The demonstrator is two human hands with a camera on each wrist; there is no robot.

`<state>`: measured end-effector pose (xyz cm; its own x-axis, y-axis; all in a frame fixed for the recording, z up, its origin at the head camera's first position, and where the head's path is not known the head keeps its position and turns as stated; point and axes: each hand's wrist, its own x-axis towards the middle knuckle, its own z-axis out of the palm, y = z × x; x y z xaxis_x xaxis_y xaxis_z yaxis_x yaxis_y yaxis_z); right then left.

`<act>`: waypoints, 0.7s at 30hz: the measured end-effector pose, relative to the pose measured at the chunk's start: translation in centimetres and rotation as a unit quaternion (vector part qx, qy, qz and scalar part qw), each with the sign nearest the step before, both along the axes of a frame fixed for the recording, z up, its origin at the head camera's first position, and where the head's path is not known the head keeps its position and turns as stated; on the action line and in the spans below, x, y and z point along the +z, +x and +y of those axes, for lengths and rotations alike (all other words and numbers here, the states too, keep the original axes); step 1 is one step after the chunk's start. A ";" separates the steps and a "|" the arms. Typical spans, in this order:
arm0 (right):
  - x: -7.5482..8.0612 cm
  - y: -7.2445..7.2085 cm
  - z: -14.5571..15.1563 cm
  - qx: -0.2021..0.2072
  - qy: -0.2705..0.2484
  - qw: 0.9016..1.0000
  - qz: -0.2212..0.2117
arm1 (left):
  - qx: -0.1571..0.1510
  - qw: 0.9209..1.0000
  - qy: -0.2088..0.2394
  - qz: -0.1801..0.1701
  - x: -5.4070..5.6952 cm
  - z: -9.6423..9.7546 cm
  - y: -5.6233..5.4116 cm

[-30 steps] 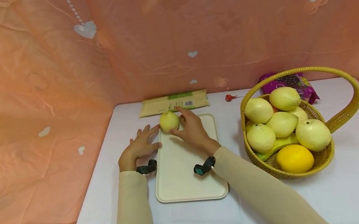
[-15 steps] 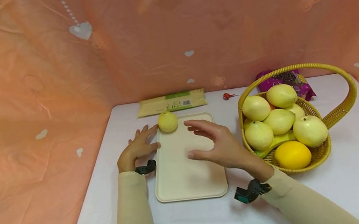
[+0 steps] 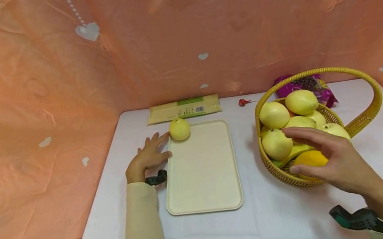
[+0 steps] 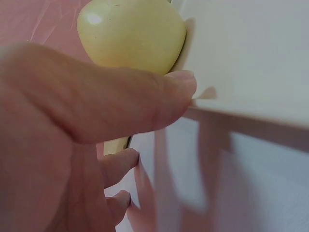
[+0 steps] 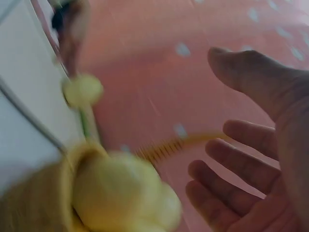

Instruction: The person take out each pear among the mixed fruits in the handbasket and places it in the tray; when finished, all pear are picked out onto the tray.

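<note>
A round pale yellow pear (image 3: pixel 179 129) sits at the far left corner of a cream rectangular tray (image 3: pixel 202 173). My left hand (image 3: pixel 147 158) lies along the tray's left edge, fingers extended; a fingertip reaches the pear in the head view. In the left wrist view the thumb (image 4: pixel 159 99) is at the tray's rim, close to the pear. My right hand (image 3: pixel 337 160) is over the front of a wicker basket (image 3: pixel 280 174), fingers spread from the thumb and holding nothing. It partly hides a bright yellow fruit (image 3: pixel 310 158) and a pale fruit (image 3: pixel 335 130).
Several pale yellow fruits (image 3: pixel 274 115) and a banana (image 3: pixel 294 155) fill the basket, whose tall handle (image 3: pixel 321 71) arches over it. Behind the tray lies a flat beige packet (image 3: pixel 183 109). A red lollipop (image 3: pixel 244 102) and a purple bag (image 3: pixel 320 88) lie farther back.
My right hand has let go of the pear and moved right and nearer, from the tray to the basket. The left hand and the pear have stayed in place.
</note>
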<state>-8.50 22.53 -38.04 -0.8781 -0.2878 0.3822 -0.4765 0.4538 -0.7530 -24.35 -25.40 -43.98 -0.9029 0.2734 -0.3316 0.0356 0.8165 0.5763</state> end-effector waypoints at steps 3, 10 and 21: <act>0.2 1.0 2.4 -0.046 0.009 0.999 0.024 | -0.003 1.000 0.003 0.000 0.0 0.0 0.0; -0.2 1.9 6.0 -0.156 0.034 0.987 0.030 | -0.006 1.000 0.008 -0.001 0.1 -0.1 0.0; -1.4 1.1 7.8 -0.223 0.163 0.961 -0.028 | -0.006 1.000 0.014 -0.003 0.2 -0.1 0.2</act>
<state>-7.36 30.35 -39.47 -0.9582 0.0261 0.2850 -0.1426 0.8199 -0.5544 -24.11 -25.52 -43.78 -0.8971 0.2939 -0.3300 0.0419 0.8000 0.5986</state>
